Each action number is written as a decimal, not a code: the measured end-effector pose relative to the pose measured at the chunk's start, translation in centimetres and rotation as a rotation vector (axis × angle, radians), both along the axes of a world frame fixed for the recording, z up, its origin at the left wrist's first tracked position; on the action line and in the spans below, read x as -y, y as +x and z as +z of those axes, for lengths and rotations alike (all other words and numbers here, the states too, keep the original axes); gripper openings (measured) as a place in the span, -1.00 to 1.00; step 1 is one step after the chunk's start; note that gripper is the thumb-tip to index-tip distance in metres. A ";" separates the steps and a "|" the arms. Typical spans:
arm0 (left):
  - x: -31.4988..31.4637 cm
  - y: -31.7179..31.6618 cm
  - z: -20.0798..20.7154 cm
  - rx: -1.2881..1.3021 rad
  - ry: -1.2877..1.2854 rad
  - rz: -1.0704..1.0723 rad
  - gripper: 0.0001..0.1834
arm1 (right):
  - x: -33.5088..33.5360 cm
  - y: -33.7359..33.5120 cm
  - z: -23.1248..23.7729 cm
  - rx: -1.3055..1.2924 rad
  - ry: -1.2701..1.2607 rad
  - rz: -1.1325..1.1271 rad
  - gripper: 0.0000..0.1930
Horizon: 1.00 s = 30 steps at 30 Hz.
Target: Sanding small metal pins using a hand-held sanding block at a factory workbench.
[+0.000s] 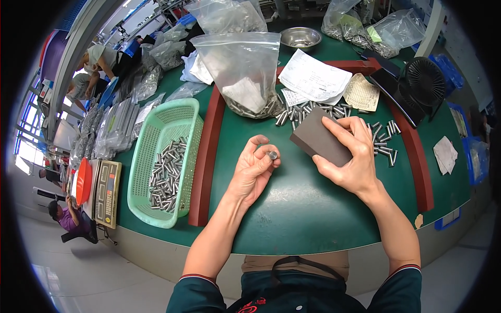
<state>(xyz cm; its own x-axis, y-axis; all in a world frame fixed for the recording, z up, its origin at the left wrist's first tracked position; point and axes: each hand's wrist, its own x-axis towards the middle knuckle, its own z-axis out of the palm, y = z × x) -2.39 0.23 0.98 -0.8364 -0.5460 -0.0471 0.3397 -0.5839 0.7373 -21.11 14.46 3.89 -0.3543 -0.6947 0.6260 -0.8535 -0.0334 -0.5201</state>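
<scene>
My left hand [254, 169] pinches a short metal pin [272, 155] between thumb and fingers, its round end turned up. Just to the right, my right hand [355, 154] grips a dark grey-brown rectangular block [319, 136] that resembles a sanding sponge. The block and the pin are apart, both over the green tabletop [292, 219]. Behind and beside my right hand lies a loose pile of metal pins [385, 138], partly hidden by hand and block. Many similar pins [168, 175] lie in a light green perforated plastic basket [136, 182] to the left.
A dark red frame [204, 161] borders the work area. Behind it stand a clear bag of parts [237, 68], papers [315, 78] and a metal bowl [301, 37]. A black fan [425, 78] is at the right, a scale [108, 193] at the far left. Other people sit beyond.
</scene>
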 end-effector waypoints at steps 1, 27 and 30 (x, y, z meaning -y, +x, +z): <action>0.0 0.0 0.0 -0.003 0.004 -0.004 -0.51 | 0.0 0.1 0.0 -0.002 -0.005 0.001 -0.35; -1.2 -0.3 -0.3 0.030 -0.438 0.162 -0.49 | 0.2 1.0 -0.3 0.055 -0.127 0.164 -0.31; -1.9 -0.7 0.8 0.052 -0.287 0.152 -0.48 | 0.0 3.5 1.2 0.019 -0.118 0.350 -0.31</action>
